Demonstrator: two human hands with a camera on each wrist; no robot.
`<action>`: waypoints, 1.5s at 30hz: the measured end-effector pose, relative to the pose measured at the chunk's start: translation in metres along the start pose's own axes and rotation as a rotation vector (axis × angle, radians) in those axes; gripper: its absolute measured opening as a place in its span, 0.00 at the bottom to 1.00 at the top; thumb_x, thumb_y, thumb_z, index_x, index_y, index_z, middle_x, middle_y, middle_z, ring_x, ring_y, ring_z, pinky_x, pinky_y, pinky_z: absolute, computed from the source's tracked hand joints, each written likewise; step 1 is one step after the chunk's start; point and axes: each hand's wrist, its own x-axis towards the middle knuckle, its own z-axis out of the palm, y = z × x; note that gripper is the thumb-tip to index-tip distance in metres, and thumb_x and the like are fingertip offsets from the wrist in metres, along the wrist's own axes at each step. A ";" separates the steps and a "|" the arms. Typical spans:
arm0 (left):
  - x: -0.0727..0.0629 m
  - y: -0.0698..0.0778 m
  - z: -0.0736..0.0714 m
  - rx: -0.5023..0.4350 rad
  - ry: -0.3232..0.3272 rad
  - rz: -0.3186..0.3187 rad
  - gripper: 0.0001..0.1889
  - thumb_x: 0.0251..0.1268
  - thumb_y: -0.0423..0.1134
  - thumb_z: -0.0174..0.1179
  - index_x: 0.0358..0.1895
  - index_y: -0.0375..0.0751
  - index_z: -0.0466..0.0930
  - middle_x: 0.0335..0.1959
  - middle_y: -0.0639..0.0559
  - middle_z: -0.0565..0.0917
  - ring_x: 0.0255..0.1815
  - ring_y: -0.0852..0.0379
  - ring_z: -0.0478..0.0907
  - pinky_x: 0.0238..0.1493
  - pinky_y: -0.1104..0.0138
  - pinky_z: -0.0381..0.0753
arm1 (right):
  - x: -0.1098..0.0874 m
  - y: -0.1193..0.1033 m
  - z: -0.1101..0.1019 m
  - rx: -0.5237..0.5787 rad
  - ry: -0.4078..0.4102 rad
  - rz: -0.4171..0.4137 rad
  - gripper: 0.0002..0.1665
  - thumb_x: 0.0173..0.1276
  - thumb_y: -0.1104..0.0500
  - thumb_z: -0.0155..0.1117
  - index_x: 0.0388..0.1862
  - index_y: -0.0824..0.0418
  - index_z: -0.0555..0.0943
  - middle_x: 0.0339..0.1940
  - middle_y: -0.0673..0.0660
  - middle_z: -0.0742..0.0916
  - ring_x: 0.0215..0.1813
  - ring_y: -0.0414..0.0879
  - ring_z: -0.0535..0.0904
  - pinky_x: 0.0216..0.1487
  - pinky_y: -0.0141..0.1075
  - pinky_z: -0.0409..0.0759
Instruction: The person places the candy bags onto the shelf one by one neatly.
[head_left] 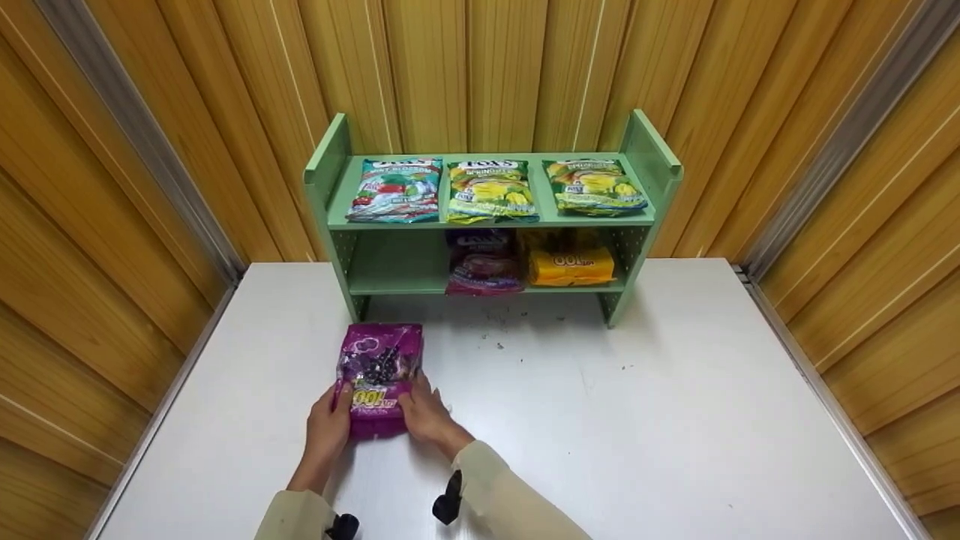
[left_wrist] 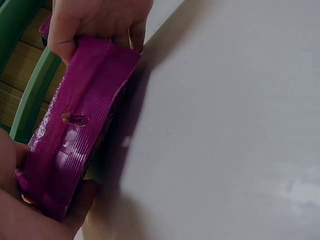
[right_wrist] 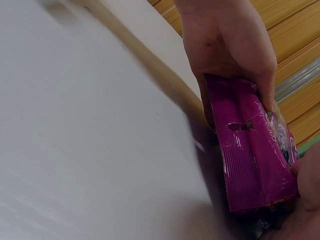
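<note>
A purple candy bag [head_left: 381, 360] with grape pictures and yellow lettering is held between both hands, just in front of the shelf's left leg. My left hand [head_left: 328, 429] grips its left edge, thumb on the printed front. The right hand [head_left: 429, 414] grips the opposite edge the same way. In the left wrist view the bag's crimped end [left_wrist: 75, 145] faces the camera, with a small torn slot in it. The right wrist view shows the bag [right_wrist: 250, 145] raised off the white table, its shadow beneath. The fingers behind the bag are partly hidden.
A green two-tier shelf [head_left: 491, 223] stands at the back. Its top carries a teal candy bag [head_left: 397, 191] and two yellow-green bags [head_left: 491, 193]. Below sit a dark purple bag [head_left: 486, 262], overhanging the edge, and a yellow bag [head_left: 571, 266]. Wood-look walls [head_left: 427, 67] enclose the table.
</note>
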 end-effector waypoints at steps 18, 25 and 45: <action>-0.005 0.005 0.008 -0.148 0.001 0.034 0.31 0.79 0.51 0.37 0.75 0.33 0.53 0.74 0.32 0.59 0.77 0.37 0.52 0.77 0.49 0.51 | -0.005 -0.005 -0.007 0.189 0.040 -0.008 0.38 0.76 0.59 0.39 0.80 0.55 0.39 0.81 0.59 0.48 0.78 0.59 0.53 0.78 0.51 0.53; -0.008 0.011 0.010 -0.219 0.004 0.028 0.34 0.78 0.55 0.37 0.75 0.34 0.51 0.74 0.33 0.60 0.77 0.39 0.52 0.78 0.50 0.51 | -0.009 -0.011 -0.012 0.189 0.068 -0.028 0.38 0.75 0.59 0.38 0.80 0.55 0.41 0.81 0.60 0.45 0.79 0.59 0.50 0.78 0.51 0.51; -0.009 0.027 0.009 -0.309 -0.015 0.040 0.34 0.76 0.59 0.37 0.77 0.45 0.49 0.76 0.40 0.60 0.77 0.44 0.54 0.77 0.53 0.54 | -0.009 -0.027 -0.023 0.223 0.141 -0.078 0.39 0.75 0.62 0.39 0.80 0.48 0.40 0.81 0.54 0.42 0.80 0.56 0.47 0.79 0.52 0.49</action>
